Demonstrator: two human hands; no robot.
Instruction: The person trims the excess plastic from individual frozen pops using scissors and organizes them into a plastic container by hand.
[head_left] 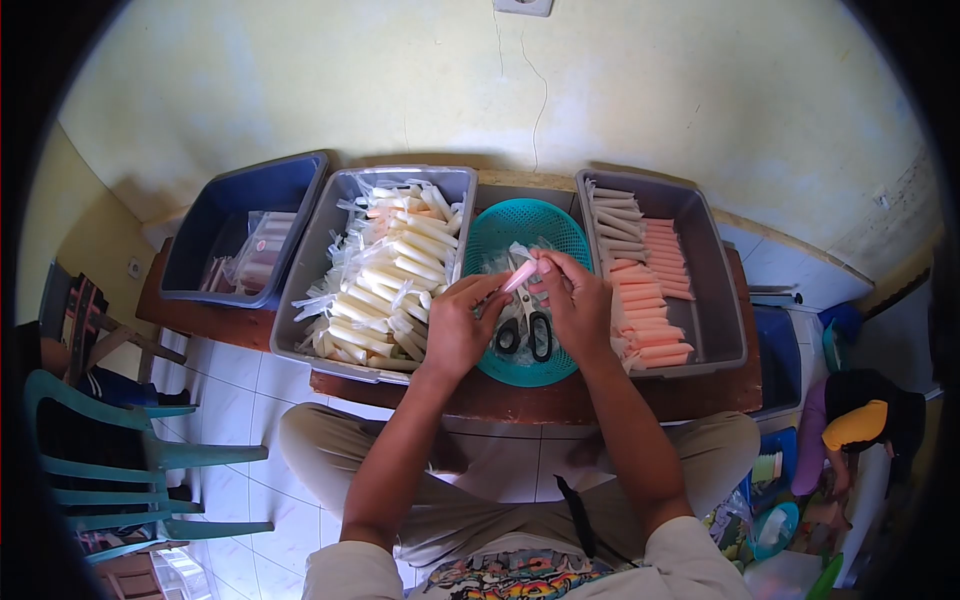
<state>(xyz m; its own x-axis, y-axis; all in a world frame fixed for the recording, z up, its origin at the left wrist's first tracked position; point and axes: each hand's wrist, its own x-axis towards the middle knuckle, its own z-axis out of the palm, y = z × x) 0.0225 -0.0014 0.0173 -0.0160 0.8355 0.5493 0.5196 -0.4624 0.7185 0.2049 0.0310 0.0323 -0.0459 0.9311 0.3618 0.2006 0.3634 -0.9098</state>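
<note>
My left hand point(460, 325) and my right hand point(575, 305) are closed on a pink ice pop point(520, 276) in a clear plastic sleeve, the left at its lower end and the right at its upper end. Below them is a round teal basket point(515, 213) containing clear plastic scraps. Black-handled scissors point(540, 338) lie in it, partly hidden by my hands. Left of the basket, a grey tub point(290, 325) is heaped with cream-coloured ice pops point(400, 270) with loose plastic ends. To the right, another grey tub point(715, 310) contains rows of pink ice pops point(640, 305) and greyish ones point(617, 215).
A dark blue tub point(190, 250) with packed bundles point(262, 245) stands at the far left of the wooden bench point(480, 398). Green plastic chairs point(100, 470) are at lower left, near another person's leg. A person in a yellow-and-black top point(860, 425) is at right among basins.
</note>
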